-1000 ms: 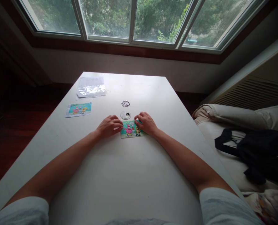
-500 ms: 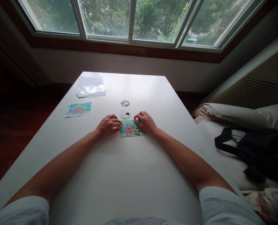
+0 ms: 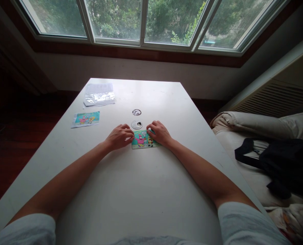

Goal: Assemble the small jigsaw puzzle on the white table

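A small cartoon jigsaw puzzle (image 3: pixel 142 140) lies flat on the white table, with a pink and a yellow figure on a green-blue ground. At its left edge, my left hand (image 3: pixel 119 137) has bent fingers and thumb closed against the side. My right hand (image 3: pixel 161 133) rests over the upper right corner, fingers curled and thumb on the picture, hiding that part. Between them the two hands grip the puzzle from both sides. Just beyond its far edge is a round metal-rimmed cover with a hole (image 3: pixel 136 125) in the tabletop.
A second round opening (image 3: pixel 136 112) sits farther back. To the left lie a matching cartoon picture sheet (image 3: pixel 86 119) and papers with a clear plastic bag (image 3: pixel 99 94). The white table (image 3: pixel 138 190) stands below a window. On the right, a pale sofa (image 3: pixel 243 122) holds a black bag (image 3: pixel 289 166).
Almost nothing differs. The left hand's fingers have shifted very slightly at the puzzle's left edge; the whole view has moved by a few pixels.
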Motion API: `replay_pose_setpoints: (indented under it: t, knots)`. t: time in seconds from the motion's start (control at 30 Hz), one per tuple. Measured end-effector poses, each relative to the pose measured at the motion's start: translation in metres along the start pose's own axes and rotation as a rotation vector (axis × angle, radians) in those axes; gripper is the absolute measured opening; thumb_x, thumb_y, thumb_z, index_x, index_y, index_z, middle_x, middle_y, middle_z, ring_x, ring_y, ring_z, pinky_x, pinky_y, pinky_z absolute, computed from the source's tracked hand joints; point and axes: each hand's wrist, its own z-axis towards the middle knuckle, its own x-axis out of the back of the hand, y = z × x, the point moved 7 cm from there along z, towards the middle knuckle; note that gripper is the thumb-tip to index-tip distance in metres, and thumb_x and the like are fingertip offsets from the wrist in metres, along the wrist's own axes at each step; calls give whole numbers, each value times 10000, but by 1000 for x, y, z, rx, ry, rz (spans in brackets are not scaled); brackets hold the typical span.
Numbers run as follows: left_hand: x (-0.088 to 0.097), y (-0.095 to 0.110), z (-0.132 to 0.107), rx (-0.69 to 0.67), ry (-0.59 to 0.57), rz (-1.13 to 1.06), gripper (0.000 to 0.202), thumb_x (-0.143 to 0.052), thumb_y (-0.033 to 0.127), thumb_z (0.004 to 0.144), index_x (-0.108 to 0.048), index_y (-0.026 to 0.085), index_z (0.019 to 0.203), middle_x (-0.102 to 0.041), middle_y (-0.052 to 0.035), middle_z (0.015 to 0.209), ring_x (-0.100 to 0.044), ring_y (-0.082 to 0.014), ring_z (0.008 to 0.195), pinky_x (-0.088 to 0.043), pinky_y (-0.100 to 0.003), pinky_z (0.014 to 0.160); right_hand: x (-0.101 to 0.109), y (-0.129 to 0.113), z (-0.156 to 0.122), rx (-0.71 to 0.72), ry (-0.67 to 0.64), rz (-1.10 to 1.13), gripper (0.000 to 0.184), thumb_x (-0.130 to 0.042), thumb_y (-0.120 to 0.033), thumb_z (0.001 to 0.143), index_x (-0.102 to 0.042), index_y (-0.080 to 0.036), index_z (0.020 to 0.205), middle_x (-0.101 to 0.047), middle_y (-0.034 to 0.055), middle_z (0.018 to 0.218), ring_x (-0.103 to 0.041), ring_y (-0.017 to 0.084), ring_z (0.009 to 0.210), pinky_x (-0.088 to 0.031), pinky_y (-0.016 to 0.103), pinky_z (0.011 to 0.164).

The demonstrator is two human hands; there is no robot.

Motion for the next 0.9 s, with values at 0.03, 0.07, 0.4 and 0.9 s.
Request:
replay_pose_setpoints:
  t: [0.03,0.07,0.4,0.9]
  knots:
    - [0,0,-1,-1,3,-1,278,-499,323,994,-762,249,941,-770,-28,1019,-599,-228,1002,-450,-398,868,0,0,0,0,-1,-1,155,-577,-291,949,-681,-229,1048,-593,83,984,-509,249,966,-433,383,878]
    - [-1,1,-2,-3,9,-3,278,-497,319,995,-762,247,950,-768,-30,1030,-599,-225,1003,-452,-395,874,0,0,0,0,1,-2,155,-578,-290,949,-681,-230,1048,-593,82,984,-509,248,966,-433,383,878]
    - [0,4,-2,-10,6,-50,261,-508,306,986,-761,248,963,-771,-35,1024,-616,-221,1012,-459,-382,890,2,0,0,16,21,-5,158,-567,-302,960,-678,-225,1041,-589,75,978,-506,237,958,-433,370,882]
    - [2,-1,-4,21,36,114,282,-490,286,977,-679,207,783,-687,-56,782,-582,-215,865,-438,-371,788,0,4,1,26,-11,31,197,-513,-241,973,-691,-233,1057,-603,86,993,-512,241,964,-441,378,871]
